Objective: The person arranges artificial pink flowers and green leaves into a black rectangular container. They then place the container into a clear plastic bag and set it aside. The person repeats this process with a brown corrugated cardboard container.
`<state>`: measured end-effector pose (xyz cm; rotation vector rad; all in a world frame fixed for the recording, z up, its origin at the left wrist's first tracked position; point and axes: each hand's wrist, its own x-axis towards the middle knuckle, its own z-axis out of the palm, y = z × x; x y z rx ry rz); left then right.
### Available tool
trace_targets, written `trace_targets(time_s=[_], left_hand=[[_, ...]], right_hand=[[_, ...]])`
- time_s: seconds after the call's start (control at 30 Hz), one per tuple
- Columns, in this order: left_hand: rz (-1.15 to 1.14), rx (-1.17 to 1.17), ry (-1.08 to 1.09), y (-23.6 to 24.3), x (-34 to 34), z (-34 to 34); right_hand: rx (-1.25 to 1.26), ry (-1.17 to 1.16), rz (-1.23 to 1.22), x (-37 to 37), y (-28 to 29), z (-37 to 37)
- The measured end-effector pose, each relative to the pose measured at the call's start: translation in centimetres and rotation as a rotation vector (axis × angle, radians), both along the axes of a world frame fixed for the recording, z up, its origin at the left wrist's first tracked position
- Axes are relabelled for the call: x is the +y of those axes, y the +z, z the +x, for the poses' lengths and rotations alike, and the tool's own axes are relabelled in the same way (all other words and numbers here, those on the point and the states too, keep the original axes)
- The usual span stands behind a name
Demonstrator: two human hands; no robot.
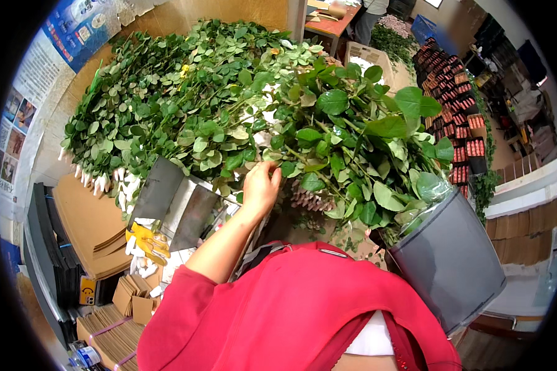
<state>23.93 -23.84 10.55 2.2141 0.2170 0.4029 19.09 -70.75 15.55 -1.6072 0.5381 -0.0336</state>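
My left hand [261, 185] reaches up from my red sleeve [229, 309] into a bunch of leafy green rose stems [346, 142], and its fingers curl around one stem near the lower leaves. The bunch stands in a grey bucket [449, 263] tilted against my right side. My right hand is hidden. A large pile of leafy stems [167, 93] lies on the table behind, with white-wrapped buds [99, 180] hanging at its left edge.
Two grey metal blades [158, 188] stand just left of my hand, with a yellow glove [147, 240] below them. Flat cardboard stacks [86, 226] lie at left. Trays of red roses [458, 123] line the right aisle. Another person [371, 12] stands far back.
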Motion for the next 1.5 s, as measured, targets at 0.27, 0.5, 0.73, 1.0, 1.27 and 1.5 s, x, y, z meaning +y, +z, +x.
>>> trace_targets(time_s=[0.27, 0.5, 0.73, 1.0, 1.27, 1.5], left_hand=[[0.283, 0.116, -0.028, -1.5, 4.2, 3.2], [0.405, 0.453, -0.013, -1.0, 7.9, 9.2], [0.535, 0.805, -0.227, -0.3, 7.3, 9.2], [0.718, 0.607, -0.511, 3.7, 2.2, 6.6], [-0.089, -0.334, -1.680, 19.4, -15.6, 3.4], [-0.222, -0.049, -2.181, 16.3, -34.5, -8.4]], right_hand=[[0.046, -0.073, -0.042, 1.9, 0.2, -1.4], [0.067, -0.122, -0.077, 2.6, 0.5, -3.2], [0.094, -0.168, -0.087, 2.3, 0.3, -5.2], [0.095, -0.243, -0.052, 3.0, -0.4, -9.2], [0.069, -0.258, 0.163, 2.8, -4.3, -11.1], [-0.097, -0.569, 0.246, -1.4, -8.2, -19.3]])
